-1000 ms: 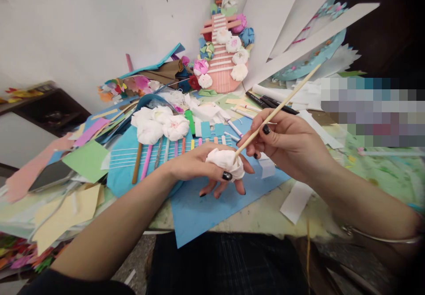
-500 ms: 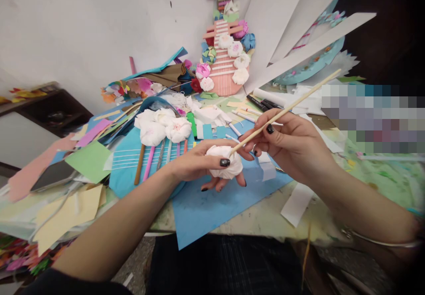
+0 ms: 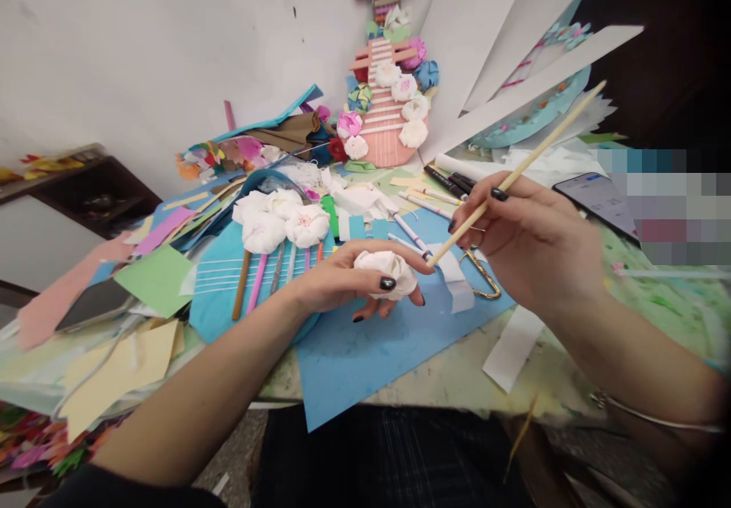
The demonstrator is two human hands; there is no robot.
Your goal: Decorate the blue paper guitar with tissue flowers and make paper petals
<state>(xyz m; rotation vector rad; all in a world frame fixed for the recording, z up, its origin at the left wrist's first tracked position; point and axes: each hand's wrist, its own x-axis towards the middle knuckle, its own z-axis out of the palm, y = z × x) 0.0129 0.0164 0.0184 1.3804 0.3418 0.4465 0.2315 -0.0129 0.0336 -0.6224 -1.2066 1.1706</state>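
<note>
A white paper flower [image 3: 384,273] rests in my left hand [image 3: 343,273], thumb pressed on its front and fingers around and beneath it. My right hand [image 3: 528,234] pinches a thin wooden stick [image 3: 517,173]. The stick slants from upper right down to its lower tip, which is just right of the flower, by my left index fingertip. Both hands are above a blue paper sheet [image 3: 365,363]. Left of them, a round blue paper piece [image 3: 214,287] carries white flowers [image 3: 308,224], white strings and coloured strips.
Markers [image 3: 442,180], a gold-coloured clip-like item [image 3: 484,283] and white paper strips [image 3: 514,348] lie near my right hand. A phone [image 3: 597,196] is farther right. Behind stands a pink flowered paper instrument [image 3: 388,146]. Coloured paper sheets [image 3: 154,278] cover the left side.
My right hand has moved right and slightly up, drawing the stick's tip off the flower. The phone and gold-coloured item show more now. My left hand still holds the flower, its fingers slightly shifted.
</note>
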